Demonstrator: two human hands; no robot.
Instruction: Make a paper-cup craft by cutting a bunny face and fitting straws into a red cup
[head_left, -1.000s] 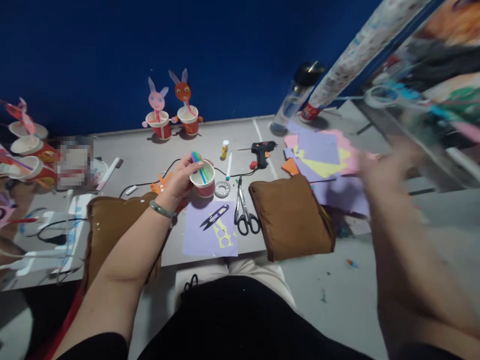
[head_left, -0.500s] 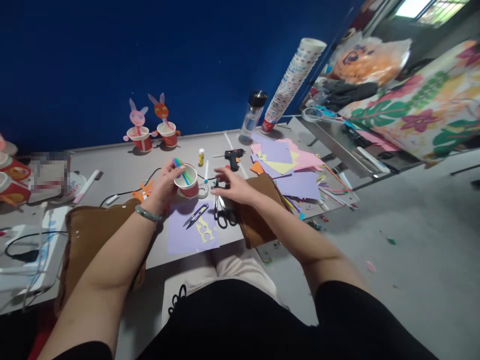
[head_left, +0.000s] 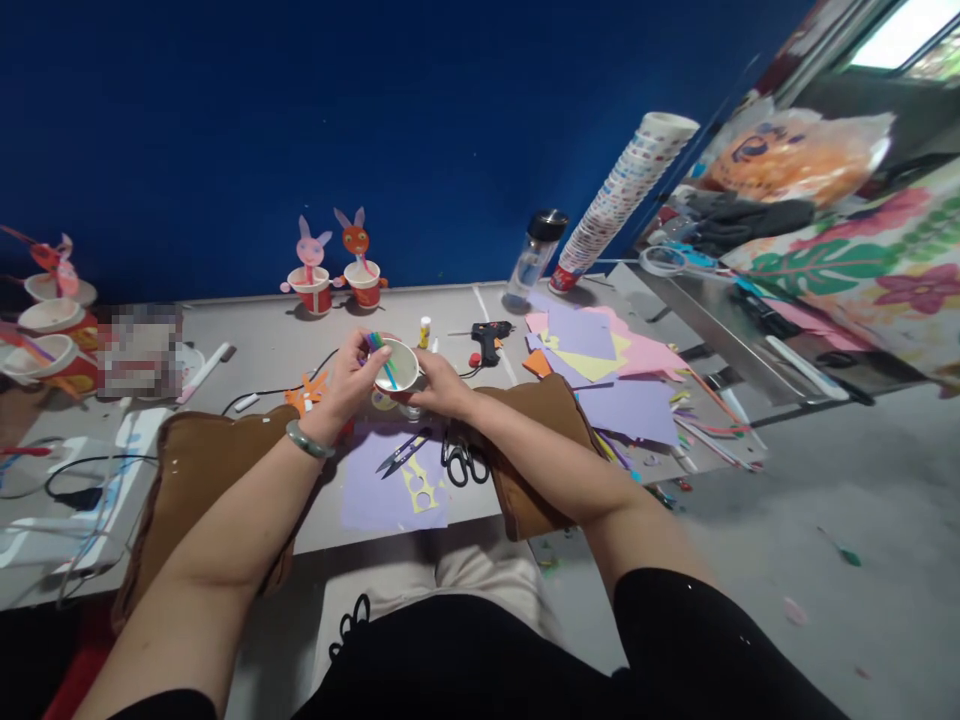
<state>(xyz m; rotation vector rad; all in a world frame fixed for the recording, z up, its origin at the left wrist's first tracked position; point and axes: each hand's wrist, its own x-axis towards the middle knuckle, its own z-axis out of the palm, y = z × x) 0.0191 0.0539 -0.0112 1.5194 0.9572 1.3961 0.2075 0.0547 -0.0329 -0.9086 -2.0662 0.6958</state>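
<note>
A paper cup [head_left: 403,362], white inside, is tilted so that its mouth shows. My left hand [head_left: 351,378] grips its left side, thumb over the rim, against a few thin green, blue and purple strips [head_left: 388,365] that reach into the cup. Around the cup's right side curl the fingers of my right hand [head_left: 444,388], partly hidden behind it. Below lie small thread snips [head_left: 403,452], a yellow paper piece with round holes [head_left: 420,490] and a purple sheet [head_left: 367,495]. Black-handled scissors [head_left: 466,462] rest just under my right wrist.
Behind are a glue stick [head_left: 424,332], a glue gun [head_left: 490,340], a bottle [head_left: 534,260] and a tall leaning cup stack [head_left: 626,195]. Two rabbit-faced cups [head_left: 311,290] stand at the wall. Coloured paper [head_left: 626,405] lies right; a power strip [head_left: 124,480] sits left.
My right hand has moved left from above the scissors and closed on the cup's right side. My left hand still holds the cup and strips. The view has shifted somewhat.
</note>
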